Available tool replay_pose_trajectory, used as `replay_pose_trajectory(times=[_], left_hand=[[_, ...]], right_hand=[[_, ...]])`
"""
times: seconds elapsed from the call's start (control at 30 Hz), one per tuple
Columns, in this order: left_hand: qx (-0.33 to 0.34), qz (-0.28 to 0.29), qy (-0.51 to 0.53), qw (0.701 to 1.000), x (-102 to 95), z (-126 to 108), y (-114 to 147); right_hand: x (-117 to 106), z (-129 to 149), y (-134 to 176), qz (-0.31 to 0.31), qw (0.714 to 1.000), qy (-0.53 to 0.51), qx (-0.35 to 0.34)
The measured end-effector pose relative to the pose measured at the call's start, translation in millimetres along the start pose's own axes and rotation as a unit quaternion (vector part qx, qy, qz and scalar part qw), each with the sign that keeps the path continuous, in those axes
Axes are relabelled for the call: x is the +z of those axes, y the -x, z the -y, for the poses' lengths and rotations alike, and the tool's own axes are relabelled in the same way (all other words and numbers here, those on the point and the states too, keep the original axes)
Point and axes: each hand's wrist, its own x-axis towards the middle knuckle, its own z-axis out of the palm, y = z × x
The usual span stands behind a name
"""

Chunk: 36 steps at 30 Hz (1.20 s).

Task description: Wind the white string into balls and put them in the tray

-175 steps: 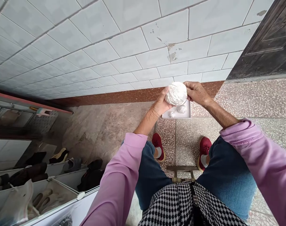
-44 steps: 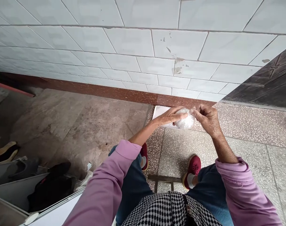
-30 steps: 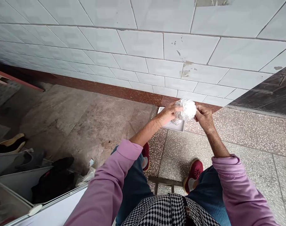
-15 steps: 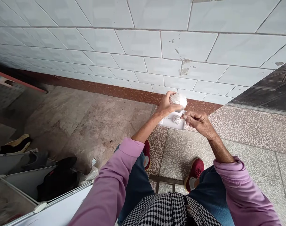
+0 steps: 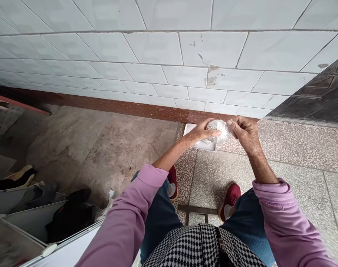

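Observation:
My left hand [image 5: 204, 132] is wrapped around a white, ruffled ball [image 5: 218, 130], which looks made of thin, shiny strips or petals. The thumb lies across its front. My right hand [image 5: 245, 134] is closed in a pinch at the ball's right edge. Whatever sits between those fingertips is too small to make out. Below the ball, a shallow white tray [image 5: 210, 146] rests on the speckled floor, partly covered by my left hand. A silvery-white piece [image 5: 206, 141] in the tray shows only in part.
A tiled wall [image 5: 198, 76] with a brown base strip [image 5: 124, 110] rises just beyond the tray. At lower left stands a white rack [image 5: 26, 237] holding dark shoes [image 5: 70, 215]. A dark door [image 5: 319, 92] is at right. My red shoes [image 5: 232, 194] flank a low metal bar [image 5: 197, 210].
The white ball has moved lower and to the right, now over the tray. My right hand has risen from above the tray to the ball's edge. The view has shifted slightly.

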Motion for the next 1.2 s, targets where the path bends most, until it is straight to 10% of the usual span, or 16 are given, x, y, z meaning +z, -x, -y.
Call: replay_pose_trajectory(times=[0.4, 0.73, 1.0, 1.2], left_hand=[[-0.044, 0.103, 0.073, 0.991, -5.6, -11, 9], [0.037, -0.054, 0.178, 0.982, -17.4, -17, -1], [0.049, -0.241, 0.064, 0.967, -24.9, 1, -10], [0.017, -0.199, -0.107, 0.974, -27.0, 5, -10]], right_hand=[[-5, -10, -6, -0.016, 0.999, 0.031, 0.001], [14, -30, -2, 0.082, 0.994, 0.075, 0.021], [31, -7, 10, 0.189, 0.981, 0.032, 0.028], [21, 8, 7, 0.129, 0.991, -0.029, 0.027]])
